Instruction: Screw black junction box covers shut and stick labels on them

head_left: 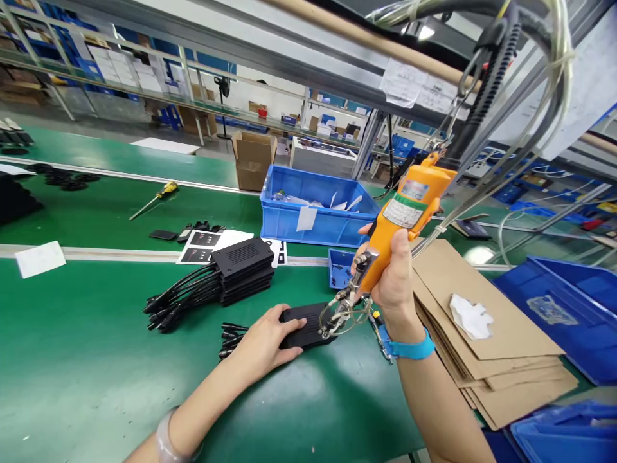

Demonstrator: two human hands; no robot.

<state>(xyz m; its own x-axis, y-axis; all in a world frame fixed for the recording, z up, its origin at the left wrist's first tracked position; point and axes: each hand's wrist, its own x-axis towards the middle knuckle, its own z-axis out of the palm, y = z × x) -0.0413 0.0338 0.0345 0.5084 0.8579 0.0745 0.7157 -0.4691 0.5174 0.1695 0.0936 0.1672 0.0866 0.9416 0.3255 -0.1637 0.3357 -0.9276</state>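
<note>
My right hand (394, 276) is wrapped round an orange electric screwdriver (380, 247), which hangs from a black cable and tilts down to the left. Its metal tip end, with thin tubes about it, meets the right end of a black power adapter (306, 326) on the green bench. Whether the bit sits in a screw is too small to tell. My left hand (268, 337) grips the adapter's left part, fingers over the top and thumb along the near side. Black cables (232, 337) stick out beyond that hand. Left of it lies a stack of similar adapters (245, 267) with bundled cables.
Behind the adapter stand a small blue tray (340, 269) of dark small parts and a large blue bin (313, 222). Cardboard sheets (486, 308) lie to the right, beside more blue bins (563, 308). A yellow-handled screwdriver (166, 190) rests further back. Cables and tubes hang overhead.
</note>
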